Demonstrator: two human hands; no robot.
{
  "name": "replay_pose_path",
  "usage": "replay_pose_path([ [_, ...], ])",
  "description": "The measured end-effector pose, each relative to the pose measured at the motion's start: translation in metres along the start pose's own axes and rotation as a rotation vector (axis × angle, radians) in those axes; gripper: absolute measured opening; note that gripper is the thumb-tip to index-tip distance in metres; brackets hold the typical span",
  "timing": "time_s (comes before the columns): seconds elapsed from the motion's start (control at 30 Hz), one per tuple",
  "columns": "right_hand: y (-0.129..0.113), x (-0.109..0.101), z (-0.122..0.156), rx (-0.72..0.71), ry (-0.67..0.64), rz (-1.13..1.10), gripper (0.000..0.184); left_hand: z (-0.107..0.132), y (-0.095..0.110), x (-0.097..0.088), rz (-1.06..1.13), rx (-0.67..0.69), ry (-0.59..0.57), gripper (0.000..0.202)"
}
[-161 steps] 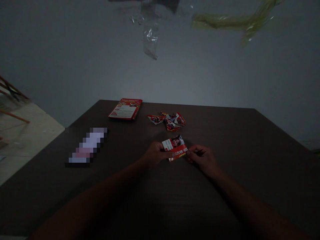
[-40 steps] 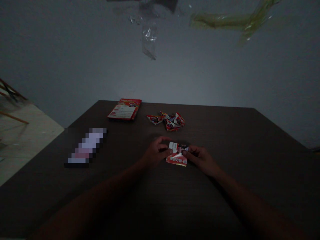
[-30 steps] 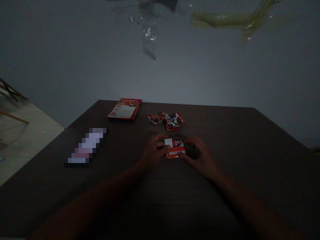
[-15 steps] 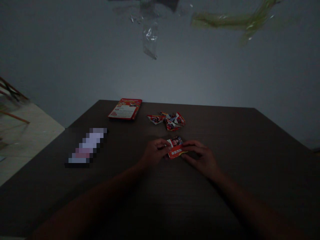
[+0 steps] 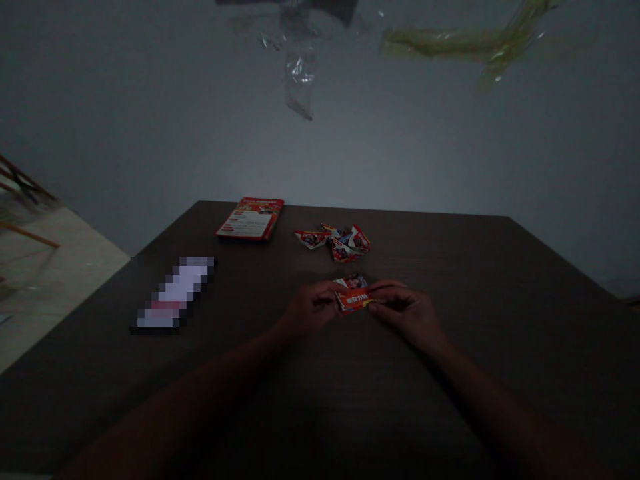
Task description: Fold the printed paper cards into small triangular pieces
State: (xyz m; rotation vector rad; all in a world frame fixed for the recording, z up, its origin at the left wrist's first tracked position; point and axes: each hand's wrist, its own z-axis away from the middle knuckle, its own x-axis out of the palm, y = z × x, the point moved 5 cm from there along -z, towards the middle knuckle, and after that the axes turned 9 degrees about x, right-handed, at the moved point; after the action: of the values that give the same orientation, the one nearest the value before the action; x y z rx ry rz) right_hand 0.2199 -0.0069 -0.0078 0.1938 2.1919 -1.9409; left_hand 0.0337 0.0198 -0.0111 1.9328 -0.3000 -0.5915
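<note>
Between my hands is a small piece of folded paper (image 5: 354, 298), red with white characters and a printed picture along its far side. My left hand (image 5: 311, 309) pinches its left edge. On the other side my right hand (image 5: 404, 309) grips the right edge between thumb and fingers. The fingertips cover both ends of the paper. Just beyond it lie several folded paper shapes (image 5: 345, 243) in the same red, white and dark print, grouped together on the table.
A stack of red and white flyers (image 5: 250, 220) lies at the table's far left. Nearer, on the left, is a phone (image 5: 180, 293), its screen blurred out. The dark wooden table (image 5: 475, 267) meets a wall with tape (image 5: 440, 41) stuck on it.
My right thumb and fingers have closed onto the paper's right edge, where they were slightly apart before. The paper has tilted a little; the other things have stayed put.
</note>
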Motion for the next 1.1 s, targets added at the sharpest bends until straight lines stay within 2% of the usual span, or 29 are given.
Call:
replay_pose_path([
  [0.2, 0.002, 0.001, -0.001, 0.001, -0.050, -0.020, 0.014, 0.002, 0.017, -0.009, -0.640, 0.400, -0.049, 0.022],
  [0.33, 0.002, 0.005, 0.000, -0.050, -0.106, 0.036, 0.013, 0.004, 0.021, -0.003, -0.871, 0.600, -0.196, 0.019],
  [0.43, -0.003, 0.012, 0.004, -0.180, -0.178, 0.243, 0.012, 0.006, 0.021, 0.004, -0.983, 0.680, -0.286, 0.018],
  [0.6, -0.009, 0.022, 0.011, -0.405, -0.248, 0.707, 0.013, 0.010, 0.022, 0.015, -1.000, 0.734, -0.375, 0.020],
  [0.73, -0.007, 0.026, 0.015, -0.477, -0.268, 0.920, 0.015, 0.011, 0.021, 0.019, -1.055, 0.690, -0.513, 0.022],
  [0.87, -0.005, 0.028, 0.017, -0.524, -0.251, 1.018, 0.017, 0.009, 0.020, 0.016, -1.127, 0.607, -0.591, 0.024],
  [1.1, -0.006, 0.032, 0.016, -0.544, -0.225, 1.032, 0.022, 0.006, 0.015, 0.020, -1.091, 0.511, -0.606, 0.030],
])
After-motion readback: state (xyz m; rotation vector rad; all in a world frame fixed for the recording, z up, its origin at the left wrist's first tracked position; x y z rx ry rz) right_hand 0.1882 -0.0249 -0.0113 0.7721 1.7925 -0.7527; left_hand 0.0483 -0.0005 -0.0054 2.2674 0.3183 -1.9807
